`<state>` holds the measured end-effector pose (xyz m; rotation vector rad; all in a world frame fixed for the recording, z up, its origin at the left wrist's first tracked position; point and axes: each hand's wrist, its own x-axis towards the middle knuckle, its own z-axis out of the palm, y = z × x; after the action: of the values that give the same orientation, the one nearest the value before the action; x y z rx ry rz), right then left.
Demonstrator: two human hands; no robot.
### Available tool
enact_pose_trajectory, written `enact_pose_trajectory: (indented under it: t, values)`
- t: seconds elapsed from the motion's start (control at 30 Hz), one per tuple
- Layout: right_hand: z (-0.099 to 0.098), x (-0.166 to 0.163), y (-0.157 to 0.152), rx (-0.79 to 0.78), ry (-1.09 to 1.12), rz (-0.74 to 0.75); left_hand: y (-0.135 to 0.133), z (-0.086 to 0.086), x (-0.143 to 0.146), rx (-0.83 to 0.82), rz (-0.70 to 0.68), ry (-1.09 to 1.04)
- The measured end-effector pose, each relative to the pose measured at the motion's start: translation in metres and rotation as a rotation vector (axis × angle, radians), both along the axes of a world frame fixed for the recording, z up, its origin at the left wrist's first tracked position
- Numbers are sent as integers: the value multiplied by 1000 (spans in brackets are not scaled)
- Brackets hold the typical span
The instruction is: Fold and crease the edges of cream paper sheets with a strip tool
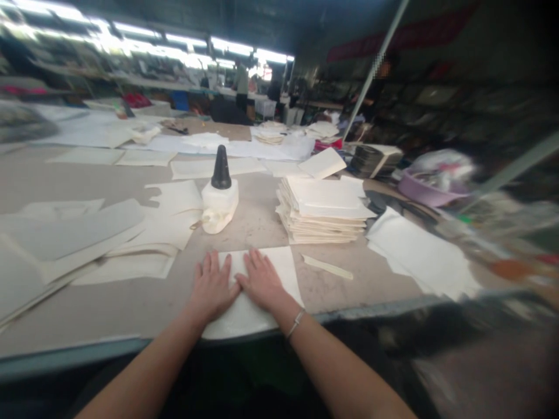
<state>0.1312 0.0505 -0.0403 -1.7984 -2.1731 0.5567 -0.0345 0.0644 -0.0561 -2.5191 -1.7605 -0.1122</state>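
Both of my hands lie flat, side by side, on a white cut piece [279, 267] at the near edge of the table. My left hand [212, 285] presses its left part with fingers stretched out. My right hand [262, 280] rests beside it, thumbs touching, fingers spread flat; a thin bracelet shows on that wrist. Neither hand holds anything. Just beyond the piece stands a white glue bottle [219, 203] with a black cone tip.
A tall stack of white cut pieces [321, 212] stands to the right of the bottle. A narrow strip [327, 266] lies beside my right hand. Loose sheets [87, 238] cover the left, more sheets [419, 250] the right. A purple basin [425, 192] sits far right. People work far behind.
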Motion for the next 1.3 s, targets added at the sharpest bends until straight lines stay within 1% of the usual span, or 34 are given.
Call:
enact_pose_trajectory:
  t: [0.1,0.17,0.23,0.33,0.43,0.47,0.5,0.53,0.57,0.63,0.67,0.73,0.9,1.03,1.2,1.3]
  values:
    - [-4,42,3,-46,-129,-132,-2,1,3,26,-10,-14]
    - [-6,59,1,-53,-196,-187,-1,2,2,8,-1,-21]
    - [-9,65,-2,-34,-252,-201,0,7,2,-31,18,-27]
    - [-14,64,-5,11,-308,-175,-4,23,6,-128,52,-26]
    - [-22,64,-3,65,-331,-136,-22,36,30,-308,100,2]
    - [-25,65,-2,86,-334,-124,-31,37,42,-370,30,-3]
    - [-27,66,-1,104,-337,-114,-40,36,56,-392,-82,-38]
    - [-29,67,0,119,-341,-106,-50,33,70,-380,-162,-85]
    - [-31,68,1,128,-348,-101,-60,29,82,-349,-180,-124]
    - [-31,70,1,130,-364,-94,-75,21,96,-257,-163,-191]
    - [-31,70,0,128,-371,-92,-79,18,98,-223,-142,-209]
    - [-30,70,-1,122,-377,-91,-82,15,91,-189,-106,-215]
    - [-26,68,-2,103,-380,-109,-75,15,47,-182,-17,-162]
    - [-22,68,-4,93,-393,-122,-79,12,21,-148,51,-122]
    - [-18,67,-5,92,-427,-130,-89,10,7,-137,118,-114]
    - [-19,55,-13,112,-431,-99,-91,11,8,-140,137,-118]
